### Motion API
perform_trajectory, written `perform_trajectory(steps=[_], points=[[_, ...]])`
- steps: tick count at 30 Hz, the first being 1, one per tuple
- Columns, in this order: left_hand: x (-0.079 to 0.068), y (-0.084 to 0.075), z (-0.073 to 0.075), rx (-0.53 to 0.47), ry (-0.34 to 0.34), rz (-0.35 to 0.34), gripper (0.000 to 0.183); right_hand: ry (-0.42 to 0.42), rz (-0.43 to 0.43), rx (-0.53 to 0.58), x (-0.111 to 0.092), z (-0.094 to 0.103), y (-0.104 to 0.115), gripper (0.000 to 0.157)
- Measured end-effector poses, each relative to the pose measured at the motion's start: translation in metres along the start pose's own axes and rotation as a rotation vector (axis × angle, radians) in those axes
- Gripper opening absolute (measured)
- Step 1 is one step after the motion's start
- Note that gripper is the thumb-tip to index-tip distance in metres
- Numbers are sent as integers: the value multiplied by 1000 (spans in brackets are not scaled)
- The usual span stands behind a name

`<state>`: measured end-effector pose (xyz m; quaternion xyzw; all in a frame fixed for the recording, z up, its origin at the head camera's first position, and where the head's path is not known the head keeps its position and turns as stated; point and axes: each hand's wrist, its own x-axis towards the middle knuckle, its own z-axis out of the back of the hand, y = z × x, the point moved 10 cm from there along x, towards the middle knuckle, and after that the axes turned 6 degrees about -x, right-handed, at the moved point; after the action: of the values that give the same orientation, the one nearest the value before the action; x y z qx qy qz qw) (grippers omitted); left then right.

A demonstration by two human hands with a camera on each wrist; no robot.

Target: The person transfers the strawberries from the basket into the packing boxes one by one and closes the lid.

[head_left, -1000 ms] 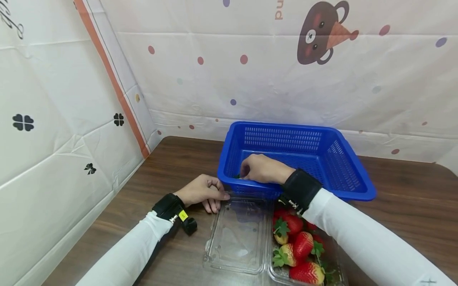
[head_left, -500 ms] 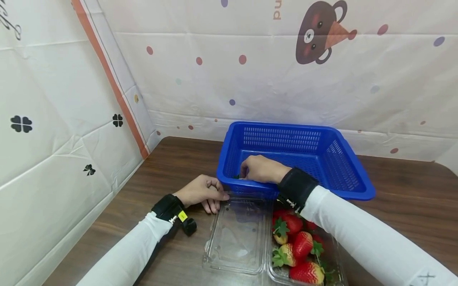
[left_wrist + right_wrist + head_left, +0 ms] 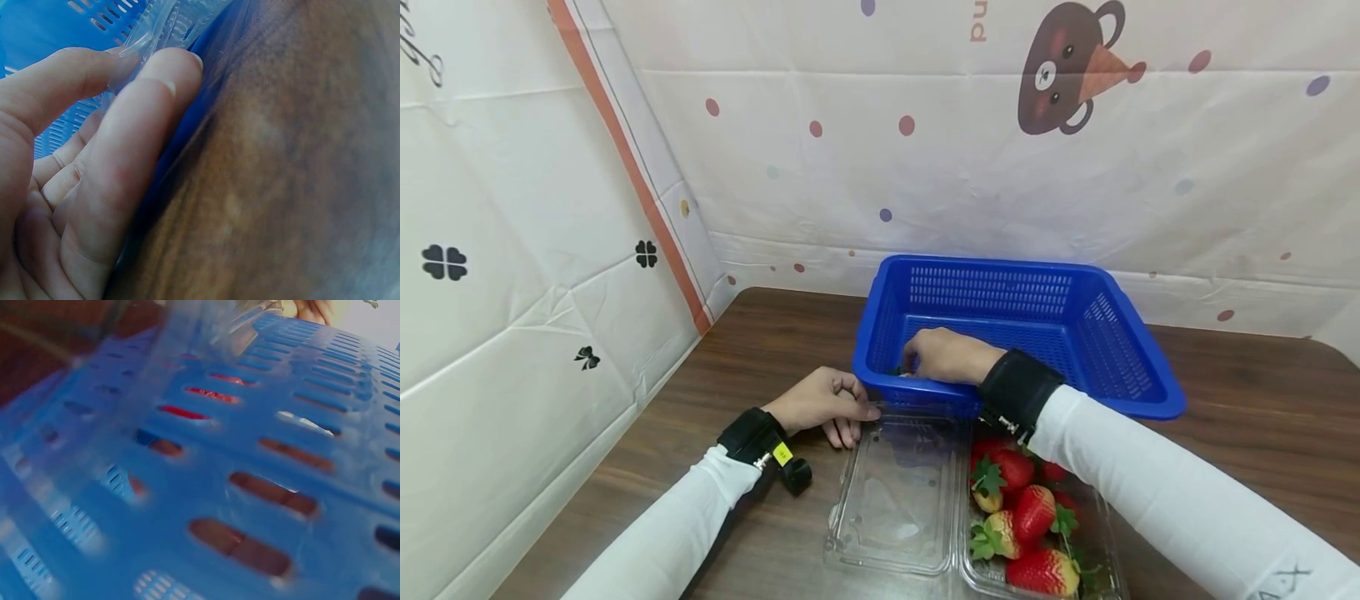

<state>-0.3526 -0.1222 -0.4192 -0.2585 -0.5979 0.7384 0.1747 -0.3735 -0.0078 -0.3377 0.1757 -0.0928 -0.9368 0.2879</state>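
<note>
My left hand (image 3: 827, 406) pinches the far left corner of the clear plastic lid (image 3: 901, 500) of a clamshell box. In the left wrist view the clear plastic (image 3: 164, 25) runs between thumb and fingers. My right hand (image 3: 953, 356) reaches over the near wall of the blue basket (image 3: 1150, 354), fingers curled down inside at the left. Green leaves of a strawberry (image 3: 895, 372) peek out beside its fingertips; the hand hides the rest. Through the basket slots, the right wrist view shows red fruit (image 3: 212, 395) and parts of fingers.
The clamshell's other half, right of the lid, holds several red and pale-yellow strawberries (image 3: 1036, 512), partly under the right sleeve. The box's far edge meets the basket's near side. Behind the brown wooden table (image 3: 790, 325) hangs a printed white cloth (image 3: 820, 183).
The head view shifts very slightly. My right hand sinks a tiny bit in the basket, its wrist and forearm edging left. The left hand keeps the lid corner in the same place.
</note>
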Motion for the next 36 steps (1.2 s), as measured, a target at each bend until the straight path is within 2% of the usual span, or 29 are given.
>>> perform_trajectory(steps=[6,15,28,36], points=[[-1,0,1,13,-4,1,33,7,50,28,0,-1,5,26],[-1,-2,0,18,8,-1,33,10,44,21,0,0,4,16],[0,1,0,6,3,6,34,-13,41,16,-2,2,4,8],[0,1,0,3,9,2,32,-32,49,4,-1,5,4,12]])
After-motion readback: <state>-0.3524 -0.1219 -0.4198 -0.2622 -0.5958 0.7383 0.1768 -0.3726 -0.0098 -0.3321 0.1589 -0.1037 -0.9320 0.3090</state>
